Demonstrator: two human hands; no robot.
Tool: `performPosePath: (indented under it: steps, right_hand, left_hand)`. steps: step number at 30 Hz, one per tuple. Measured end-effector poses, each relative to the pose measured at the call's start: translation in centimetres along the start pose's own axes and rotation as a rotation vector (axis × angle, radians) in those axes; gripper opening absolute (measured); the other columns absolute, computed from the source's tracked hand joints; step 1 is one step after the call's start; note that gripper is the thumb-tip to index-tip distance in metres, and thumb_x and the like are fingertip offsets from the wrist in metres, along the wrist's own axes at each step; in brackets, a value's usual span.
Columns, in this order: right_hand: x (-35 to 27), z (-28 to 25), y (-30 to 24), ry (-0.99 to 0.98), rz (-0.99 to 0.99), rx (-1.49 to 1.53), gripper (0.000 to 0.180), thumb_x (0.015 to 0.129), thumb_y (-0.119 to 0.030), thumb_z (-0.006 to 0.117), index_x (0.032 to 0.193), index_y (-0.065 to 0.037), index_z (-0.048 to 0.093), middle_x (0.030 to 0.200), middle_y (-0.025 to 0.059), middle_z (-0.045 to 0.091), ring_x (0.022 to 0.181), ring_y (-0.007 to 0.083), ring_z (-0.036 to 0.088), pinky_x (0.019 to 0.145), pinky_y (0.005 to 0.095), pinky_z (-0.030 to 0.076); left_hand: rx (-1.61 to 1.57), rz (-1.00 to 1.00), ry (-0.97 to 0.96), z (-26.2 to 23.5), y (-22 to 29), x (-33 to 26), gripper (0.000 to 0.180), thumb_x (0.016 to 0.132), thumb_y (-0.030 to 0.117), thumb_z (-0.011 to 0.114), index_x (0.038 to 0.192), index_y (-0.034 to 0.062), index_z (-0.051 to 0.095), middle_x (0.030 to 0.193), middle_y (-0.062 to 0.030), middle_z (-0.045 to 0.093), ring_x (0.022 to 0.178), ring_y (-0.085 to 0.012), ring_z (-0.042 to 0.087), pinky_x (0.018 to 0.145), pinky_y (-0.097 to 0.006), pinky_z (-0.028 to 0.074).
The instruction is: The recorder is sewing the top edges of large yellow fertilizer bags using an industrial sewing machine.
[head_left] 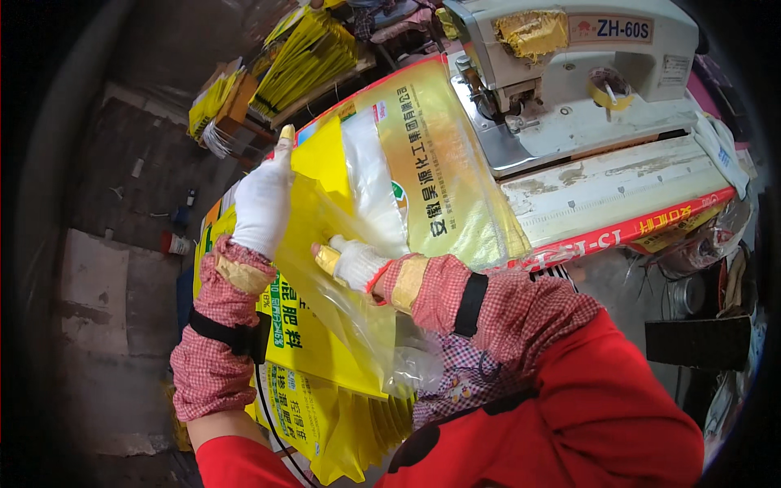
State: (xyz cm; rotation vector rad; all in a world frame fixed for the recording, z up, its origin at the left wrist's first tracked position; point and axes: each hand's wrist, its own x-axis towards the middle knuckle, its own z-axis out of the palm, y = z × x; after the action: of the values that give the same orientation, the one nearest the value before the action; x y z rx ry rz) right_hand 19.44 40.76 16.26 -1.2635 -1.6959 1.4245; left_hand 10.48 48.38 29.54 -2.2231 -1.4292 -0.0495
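My left hand (pixel 265 205), in a white glove with a taped fingertip, is closed at the far left edge of a yellow printed plastic bag (pixel 321 167). Most of its fingers are hidden behind the hand. My right hand (pixel 358 267), also gloved and with yellow tape on a finger, is closed on a clear plastic liner (pixel 338 305) lying over the yellow bag. Under the bag, a white and gold printed sack (pixel 451 163) is spread out on the worktable. More yellow bags (pixel 325 419) hang in a folded stack close to my body.
A white industrial sewing machine (pixel 561 89) stands at the far right, with a roll of tape (pixel 610 88) on it. Its pale worktable (pixel 618 191) has a red printed edge. Bundles of yellow bags (pixel 305 61) lie at the back left. A black cable (pixel 272 415) runs from my left sleeve.
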Motion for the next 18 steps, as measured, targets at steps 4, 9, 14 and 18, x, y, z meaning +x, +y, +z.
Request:
performPosePath:
  steps: [4, 9, 14, 18]
  right_hand:
    - [2.5, 1.3, 1.5, 0.114, -0.158, -0.332, 0.046, 0.092, -0.042, 0.045, 0.116, -0.004, 0.057, 0.093, 0.0232, 0.065, 0.083, 0.0397, 0.064, 0.077, 0.0462, 0.05]
    - [2.1, 4.3, 0.5, -0.473, -0.168, -0.509, 0.035, 0.076, -0.023, 0.067, 0.107, -0.008, 0.063, 0.093, 0.015, 0.067, 0.074, 0.033, 0.067, 0.059, 0.0399, 0.053]
    - [-6.4, 3.4, 3.5, -0.595, -0.456, -0.293, 0.036, 0.075, -0.023, 0.068, 0.108, -0.007, 0.061, 0.092, 0.0155, 0.066, 0.074, 0.0333, 0.066, 0.06, 0.0404, 0.053]
    - [-11.4, -2.4, 7.7, -0.499, -0.406, -0.303, 0.038, 0.075, -0.023, 0.069, 0.108, -0.006, 0.06, 0.091, 0.016, 0.066, 0.074, 0.0336, 0.066, 0.061, 0.0408, 0.053]
  left_hand:
    - [0.279, 0.155, 0.006, 0.0, 0.6, 1.3, 0.018, 0.081, 0.009, 0.055, 0.094, 0.0047, 0.067, 0.08, -0.0145, 0.067, 0.073, -0.0307, 0.067, 0.062, -0.039, 0.053]
    - [0.497, 0.265, 0.102, -4.0, 2.3, 5.6, 0.009, 0.074, 0.01, 0.059, 0.07, 0.0083, 0.067, 0.07, -0.0095, 0.064, 0.066, -0.028, 0.066, 0.056, -0.039, 0.052]
    - [0.826, 0.43, 0.451, -7.8, 3.2, 13.7, 0.012, 0.077, 0.013, 0.059, 0.088, 0.0074, 0.061, 0.077, -0.0066, 0.059, 0.072, -0.0223, 0.059, 0.055, -0.036, 0.044]
    - [0.431, 0.208, 0.124, -6.2, 6.5, 15.2, 0.014, 0.083, 0.009, 0.053, 0.093, 0.0021, 0.06, 0.082, -0.0157, 0.067, 0.077, -0.0338, 0.068, 0.064, -0.043, 0.054]
